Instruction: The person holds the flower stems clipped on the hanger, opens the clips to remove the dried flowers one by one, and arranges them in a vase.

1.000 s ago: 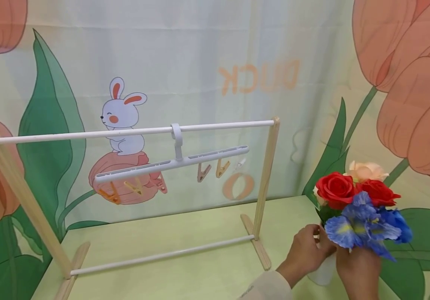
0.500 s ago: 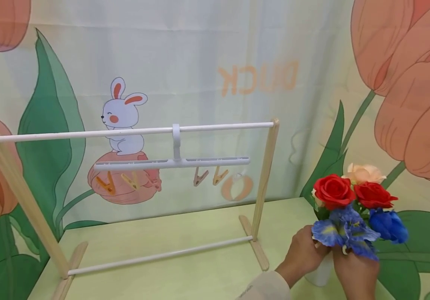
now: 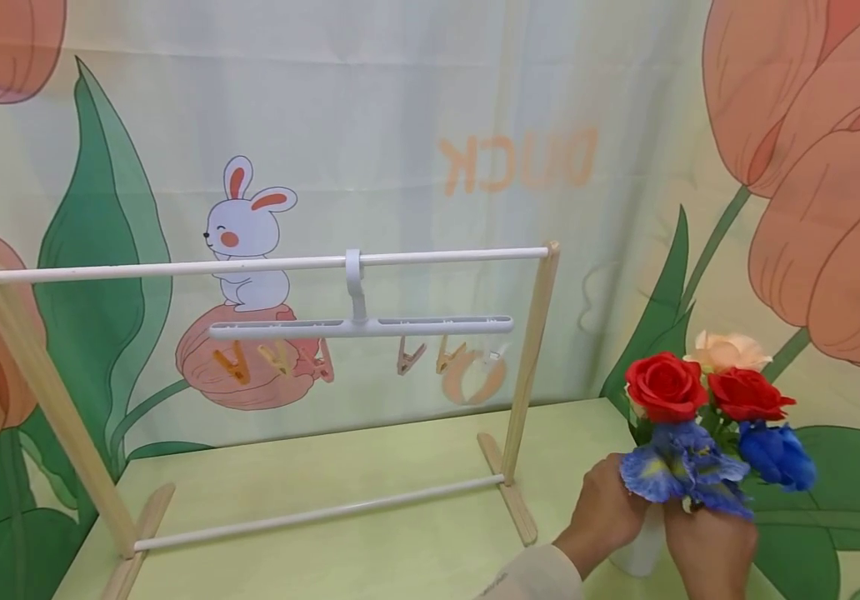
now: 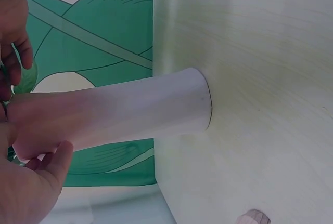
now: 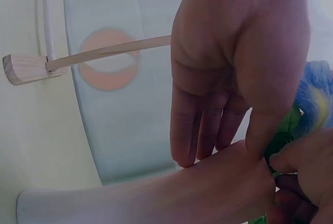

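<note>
A white vase [image 3: 642,546] stands upright at the right, with artificial flowers in its mouth: red roses [image 3: 666,386], a peach rose [image 3: 730,352], a blue rose [image 3: 777,454] and a blue iris [image 3: 681,467]. My left hand [image 3: 606,508] holds the vase near its rim; the left wrist view shows that hand's fingers [image 4: 61,164] bent against the wall. From the other side my right hand [image 3: 711,542] meets the vase top. In the right wrist view its fingers [image 5: 183,143] reach down nearly straight, tips right at the vase, thumb at the rim. The iris hides both hands' fingertips in the head view.
Left of the vase stands a wooden rack [image 3: 527,367] with white rods, its foot [image 3: 508,487] nearest my left arm. From its top rod hangs a white hanger [image 3: 362,327] with several coloured clips. A printed curtain [image 3: 400,125] backs the pale green table [image 3: 310,467].
The blue iris has shifted left and lower over my hands, showing more of the blue rose. The hanger has swung from slanted to nearly parallel with the rod. Both hands stay at the vase top.
</note>
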Available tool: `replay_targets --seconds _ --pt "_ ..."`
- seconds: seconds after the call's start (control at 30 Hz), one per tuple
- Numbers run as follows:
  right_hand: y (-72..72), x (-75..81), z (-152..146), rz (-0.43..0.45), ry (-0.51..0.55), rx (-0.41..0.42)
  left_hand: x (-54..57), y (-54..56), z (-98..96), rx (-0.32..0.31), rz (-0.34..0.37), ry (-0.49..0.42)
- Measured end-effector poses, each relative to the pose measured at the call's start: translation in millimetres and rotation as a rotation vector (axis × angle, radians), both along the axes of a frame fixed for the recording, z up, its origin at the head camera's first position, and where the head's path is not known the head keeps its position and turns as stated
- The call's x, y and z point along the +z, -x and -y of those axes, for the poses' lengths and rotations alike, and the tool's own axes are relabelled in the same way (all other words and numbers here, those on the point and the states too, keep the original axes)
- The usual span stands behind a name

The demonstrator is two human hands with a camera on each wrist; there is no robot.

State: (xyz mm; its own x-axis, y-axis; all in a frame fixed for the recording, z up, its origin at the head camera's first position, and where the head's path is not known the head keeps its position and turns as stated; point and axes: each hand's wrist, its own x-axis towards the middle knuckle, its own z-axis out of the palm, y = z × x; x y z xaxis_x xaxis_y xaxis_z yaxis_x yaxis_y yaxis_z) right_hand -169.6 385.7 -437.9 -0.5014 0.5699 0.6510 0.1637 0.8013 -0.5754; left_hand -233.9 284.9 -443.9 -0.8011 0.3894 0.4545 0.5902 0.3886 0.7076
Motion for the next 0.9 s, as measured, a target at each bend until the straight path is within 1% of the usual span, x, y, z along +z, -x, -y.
replay_targets --seconds 0.13,0.17,0.23,0.33,0.43,0.53,0.67,0.77,0.83,0.9 --pt "-1.8 -3.2 -0.2 -0.036 -0.052 0.001 -1.4 -0.6 -1.1 0.037 0.009 0.007" --pt "-2.7 -4.0 0.2 -0.037 -0.059 0.000 -1.8 -0.9 -0.9 0.043 -0.002 0.007" --pt "-4.4 -5.4 2.4 -0.037 -0.049 -0.005 -2.8 -0.8 -1.0 0.049 0.002 -0.005" --pt "-6.3 -7.6 6.7 -0.046 -0.039 -0.012 -4.0 0.5 1.3 0.043 0.015 -0.010" --pt "-7.3 -7.6 12.3 -0.025 -0.004 -0.018 -3.7 1.9 8.2 0.019 0.059 -0.004" --pt "-5.4 -5.3 20.4 0.042 0.046 0.001 -1.6 3.9 23.5 -0.007 0.114 0.025" --pt "-2.5 -3.6 30.3 0.140 0.081 0.056 -1.1 6.7 50.2 -0.025 0.142 0.100" --pt "-1.1 -3.4 37.0 0.256 0.105 0.088 -0.9 7.2 71.4 -0.015 0.090 0.166" --pt "0.5 -3.8 42.4 0.342 0.108 0.122 0.5 6.0 86.5 0.011 0.056 0.207" --pt "3.0 -4.9 48.0 0.411 0.099 0.177 1.1 4.0 103.0 0.048 0.020 0.238"
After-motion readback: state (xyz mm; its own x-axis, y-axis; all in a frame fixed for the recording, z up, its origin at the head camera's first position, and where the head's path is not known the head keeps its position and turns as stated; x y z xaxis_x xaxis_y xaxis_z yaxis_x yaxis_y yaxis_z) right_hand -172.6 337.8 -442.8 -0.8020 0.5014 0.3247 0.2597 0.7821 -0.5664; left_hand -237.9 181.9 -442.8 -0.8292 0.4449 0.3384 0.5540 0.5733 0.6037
